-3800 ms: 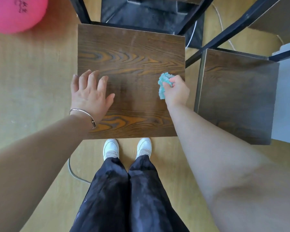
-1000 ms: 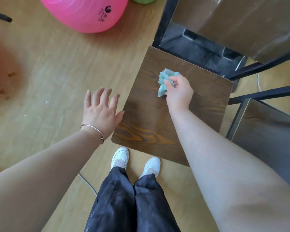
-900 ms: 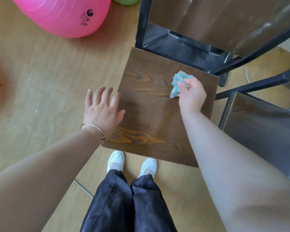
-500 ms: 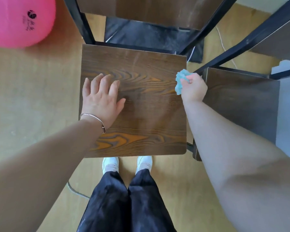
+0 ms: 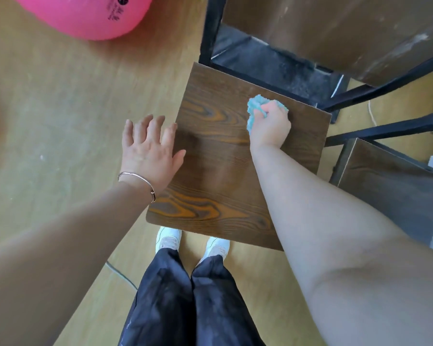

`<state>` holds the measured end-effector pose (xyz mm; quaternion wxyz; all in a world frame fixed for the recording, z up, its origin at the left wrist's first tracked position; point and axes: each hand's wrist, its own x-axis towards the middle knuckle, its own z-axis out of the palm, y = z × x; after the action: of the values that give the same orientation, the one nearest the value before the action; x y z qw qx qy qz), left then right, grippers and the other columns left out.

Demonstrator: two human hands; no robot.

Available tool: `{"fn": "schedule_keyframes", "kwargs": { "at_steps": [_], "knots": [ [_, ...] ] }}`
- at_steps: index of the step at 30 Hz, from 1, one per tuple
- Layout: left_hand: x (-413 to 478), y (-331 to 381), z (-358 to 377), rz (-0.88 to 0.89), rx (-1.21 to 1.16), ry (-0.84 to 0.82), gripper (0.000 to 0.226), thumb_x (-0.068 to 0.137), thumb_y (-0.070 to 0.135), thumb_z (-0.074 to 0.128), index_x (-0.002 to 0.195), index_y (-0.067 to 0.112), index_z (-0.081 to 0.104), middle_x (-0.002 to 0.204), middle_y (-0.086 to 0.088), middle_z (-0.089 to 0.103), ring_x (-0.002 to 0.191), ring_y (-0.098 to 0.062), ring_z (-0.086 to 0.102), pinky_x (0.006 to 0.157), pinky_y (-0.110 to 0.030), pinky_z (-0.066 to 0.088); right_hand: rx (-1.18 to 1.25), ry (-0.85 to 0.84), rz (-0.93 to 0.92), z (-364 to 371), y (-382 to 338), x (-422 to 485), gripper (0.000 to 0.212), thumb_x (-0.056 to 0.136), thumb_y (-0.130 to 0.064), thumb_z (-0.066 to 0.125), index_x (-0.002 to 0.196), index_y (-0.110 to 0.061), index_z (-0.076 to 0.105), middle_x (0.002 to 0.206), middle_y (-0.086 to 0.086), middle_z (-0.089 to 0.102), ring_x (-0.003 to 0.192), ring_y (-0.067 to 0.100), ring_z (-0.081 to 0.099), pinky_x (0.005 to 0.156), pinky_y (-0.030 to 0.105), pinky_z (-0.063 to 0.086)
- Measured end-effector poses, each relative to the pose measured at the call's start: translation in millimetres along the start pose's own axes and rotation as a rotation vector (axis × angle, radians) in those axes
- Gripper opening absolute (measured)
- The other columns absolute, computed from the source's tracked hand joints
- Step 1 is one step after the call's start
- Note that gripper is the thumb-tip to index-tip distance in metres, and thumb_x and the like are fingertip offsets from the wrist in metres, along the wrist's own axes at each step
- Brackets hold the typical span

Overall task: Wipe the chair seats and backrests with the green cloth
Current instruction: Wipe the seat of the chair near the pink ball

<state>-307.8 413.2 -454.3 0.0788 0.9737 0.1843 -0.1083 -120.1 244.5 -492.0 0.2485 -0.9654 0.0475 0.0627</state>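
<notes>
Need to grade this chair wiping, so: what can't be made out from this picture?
Head view, all:
Cloth: mostly bunched inside the right hand.
Seat: its right strip lies under the right forearm.
Backrest: cut off by the top edge.
Second chair: cut by the right edge and that forearm.
Left hand: whether it touches the seat's edge is unclear.
Ball: its print is cut off by the top edge.

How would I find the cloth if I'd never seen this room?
Look at the brown wooden chair seat in the middle. Near its far edge, the right hand grips a small crumpled cloth. It is the only fluffy blue-green thing; everything right around it is brown or black.
</notes>
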Motion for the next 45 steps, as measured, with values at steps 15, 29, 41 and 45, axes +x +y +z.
{"fn": "schedule_keyframes", "kwargs": {
  "at_steps": [15, 29, 41, 45],
  "knots": [
    [-34, -40, 4, -0.162, -0.016, 0.008, 0.057, 0.093, 0.05, 0.045, 0.139, 0.016, 0.041, 0.146, -0.014, 0.039, 0.139, -0.036, 0.026, 0.115, -0.058, 0.013, -0.028, -0.079, -0.22, 31, -45, -28, 0.006, 0.094, -0.016, 0.062, 0.092, -0.012, 0.065, 0.111, 0.002, 0.063, 0.095, 0.016, 0.06, 0.08, 0.032, 0.056],
    [-40, 36, -14, -0.029, 0.067, 0.027, 0.057, 0.09, 0.047, 0.054, 0.136, 0.015, 0.045, 0.144, -0.013, 0.041, 0.138, -0.035, 0.029, 0.114, -0.059, 0.015, 0.217, -0.257, -0.382, -44, 2, -31, 0.006, 0.088, -0.016, 0.065, 0.087, -0.011, 0.068, 0.099, -0.005, 0.058, 0.088, 0.017, 0.058, 0.07, 0.026, 0.049],
    [-24, 92, -11, 0.152, 0.059, 0.095, 0.053, 0.088, 0.041, 0.061, 0.13, 0.011, 0.051, 0.139, -0.017, 0.046, 0.134, -0.039, 0.035, 0.111, -0.059, 0.018, 0.07, -0.072, 0.06, -123, 134, 6, 0.009, 0.091, -0.021, 0.062, 0.095, -0.014, 0.066, 0.103, -0.001, 0.062, 0.09, 0.017, 0.059, 0.074, 0.027, 0.049],
    [-17, 78, -8, 0.175, 0.066, 0.078, 0.055, 0.086, 0.042, 0.06, 0.13, 0.011, 0.05, 0.139, -0.017, 0.046, 0.135, -0.038, 0.034, 0.111, -0.06, 0.02, 0.06, -0.031, 0.216, -100, 140, -1, 0.007, 0.094, -0.026, 0.06, 0.096, -0.02, 0.064, 0.107, -0.002, 0.063, 0.09, 0.017, 0.061, 0.068, 0.025, 0.049]
  ]
}}
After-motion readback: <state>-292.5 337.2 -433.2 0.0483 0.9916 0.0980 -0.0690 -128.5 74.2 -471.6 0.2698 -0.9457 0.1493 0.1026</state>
